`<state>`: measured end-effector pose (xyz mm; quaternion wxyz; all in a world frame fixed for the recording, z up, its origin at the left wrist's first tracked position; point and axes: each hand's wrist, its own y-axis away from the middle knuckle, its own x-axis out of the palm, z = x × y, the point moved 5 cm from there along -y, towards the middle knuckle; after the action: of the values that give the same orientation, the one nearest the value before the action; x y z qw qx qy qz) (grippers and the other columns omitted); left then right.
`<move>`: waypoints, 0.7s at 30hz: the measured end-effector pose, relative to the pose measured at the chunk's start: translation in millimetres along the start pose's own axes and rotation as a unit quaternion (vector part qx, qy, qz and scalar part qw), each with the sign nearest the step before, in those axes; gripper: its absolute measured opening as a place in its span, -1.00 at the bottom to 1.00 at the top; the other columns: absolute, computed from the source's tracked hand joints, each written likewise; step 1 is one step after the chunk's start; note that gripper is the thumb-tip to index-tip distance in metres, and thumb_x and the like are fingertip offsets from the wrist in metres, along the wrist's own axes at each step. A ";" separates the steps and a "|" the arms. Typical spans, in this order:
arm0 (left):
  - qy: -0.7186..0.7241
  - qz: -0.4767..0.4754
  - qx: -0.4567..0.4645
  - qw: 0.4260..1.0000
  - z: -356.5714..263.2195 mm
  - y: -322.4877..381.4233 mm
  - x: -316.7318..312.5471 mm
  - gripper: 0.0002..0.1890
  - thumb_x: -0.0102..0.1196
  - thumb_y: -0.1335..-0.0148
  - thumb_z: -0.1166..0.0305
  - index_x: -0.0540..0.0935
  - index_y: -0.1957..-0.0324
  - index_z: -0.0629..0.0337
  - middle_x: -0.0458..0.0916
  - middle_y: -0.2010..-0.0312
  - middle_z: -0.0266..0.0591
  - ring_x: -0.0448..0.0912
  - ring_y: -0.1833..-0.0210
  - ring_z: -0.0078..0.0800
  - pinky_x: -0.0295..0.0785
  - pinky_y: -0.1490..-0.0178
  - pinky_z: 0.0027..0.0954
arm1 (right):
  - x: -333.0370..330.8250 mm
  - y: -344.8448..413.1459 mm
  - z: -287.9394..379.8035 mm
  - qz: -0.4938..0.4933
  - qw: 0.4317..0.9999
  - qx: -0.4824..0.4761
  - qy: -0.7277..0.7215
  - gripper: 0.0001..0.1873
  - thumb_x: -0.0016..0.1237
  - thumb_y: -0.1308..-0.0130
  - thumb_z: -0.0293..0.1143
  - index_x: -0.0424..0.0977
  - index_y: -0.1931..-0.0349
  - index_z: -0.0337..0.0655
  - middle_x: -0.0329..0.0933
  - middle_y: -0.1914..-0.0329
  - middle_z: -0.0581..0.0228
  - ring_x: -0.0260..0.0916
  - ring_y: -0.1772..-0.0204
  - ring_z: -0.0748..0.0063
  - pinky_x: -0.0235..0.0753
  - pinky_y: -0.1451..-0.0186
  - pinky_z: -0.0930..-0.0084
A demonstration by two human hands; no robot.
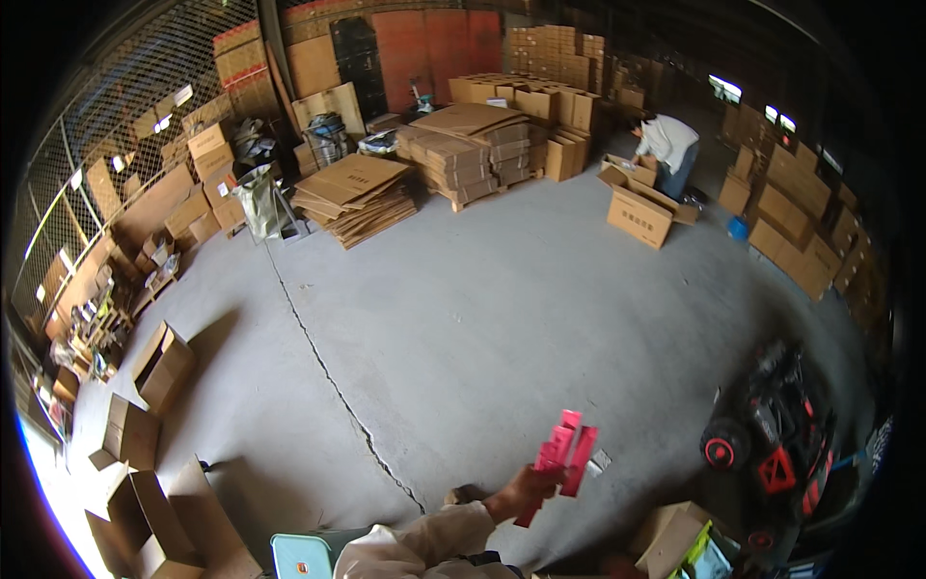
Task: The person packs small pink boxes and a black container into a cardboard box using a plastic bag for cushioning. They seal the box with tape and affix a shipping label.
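Note:
My left hand (532,486) reaches out from a pale sleeve near the bottom centre. It is closed around several flat pink-red strips (555,452), which fan out past the fingers over the grey floor. What the strips are made of cannot be told. My right hand is out of view. Just beyond the strips, a small silvery piece (599,462) lies on the floor. To the lower right stands an open carton (669,532) with green and light-blue plastic packaging (698,554). A light teal object with rounded corners (300,557) is at the bottom left of my arm.
A black-and-red toy vehicle (778,441) stands at right. Open cartons (163,369) line the left. Flattened cardboard (354,192) and a loaded pallet (463,155) are at the back. A person in a white top (667,145) bends over an open box (636,213). A crack (318,354) crosses the floor.

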<state>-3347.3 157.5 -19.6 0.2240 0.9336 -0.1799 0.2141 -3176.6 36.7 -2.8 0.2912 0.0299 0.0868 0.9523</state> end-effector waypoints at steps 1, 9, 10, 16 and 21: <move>0.064 -0.026 0.070 0.995 -30.6 10.4 -34.8 -0.71 0.26 -0.31 0.06 0.59 0.34 0.01 0.43 0.57 -0.45 0.34 0.53 -0.67 0.22 0.47 -0.49 | 34.2 -9.7 9.9 0.028 1.000 -0.008 -0.002 -0.51 -0.34 -0.61 -0.17 0.30 -0.29 -0.40 0.61 0.11 0.07 0.56 0.33 0.39 0.52 0.24 0.46; 0.067 -0.220 0.108 0.967 -234.7 45.9 -290.3 -0.69 0.27 -0.33 0.06 0.58 0.38 0.04 0.41 0.61 -0.51 0.26 0.62 -0.73 0.11 0.56 -0.54 | 372.1 -76.8 56.3 0.341 0.902 -0.211 0.157 -0.59 -0.35 -0.60 -0.29 0.38 -0.25 -0.37 0.65 0.13 0.11 0.56 0.32 0.49 0.55 0.06 0.53; 0.092 -0.213 0.137 0.963 -254.7 44.5 -313.3 -0.69 0.25 -0.35 0.08 0.58 0.38 0.05 0.40 0.62 -0.52 0.24 0.63 -0.74 0.09 0.56 -0.53 | 409.4 -80.8 51.6 0.357 0.909 -0.170 0.131 -0.62 -0.32 -0.60 -0.32 0.37 -0.24 -0.35 0.63 0.17 0.17 0.51 0.35 0.54 0.50 0.13 0.58; 0.082 -0.314 0.170 0.930 -310.2 27.4 -424.6 -0.73 0.27 -0.36 0.27 0.54 0.47 0.05 0.36 0.63 -0.56 0.19 0.61 -0.77 0.07 0.54 -0.54 | 600.7 -79.8 28.3 0.424 0.906 0.004 0.009 -0.72 -0.09 -0.54 -0.37 0.36 -0.16 -0.25 0.14 0.47 0.58 -0.04 0.51 0.78 0.01 0.43 0.68; 0.089 -0.337 0.188 0.918 -393.6 -42.6 -564.1 -0.71 0.28 -0.35 0.29 0.52 0.49 0.08 0.35 0.64 -0.55 0.19 0.61 -0.75 0.05 0.54 -0.52 | 798.5 -100.0 12.1 0.470 0.873 0.125 -0.030 -0.77 0.07 -0.46 -0.28 0.45 0.11 -0.26 0.24 0.56 0.61 0.05 0.53 0.80 0.03 0.48 0.69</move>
<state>-3930.4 523.4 12.9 0.1188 0.9409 0.2093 0.2383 -3782.0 567.0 -4.1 -0.1945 0.1315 0.1726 0.9566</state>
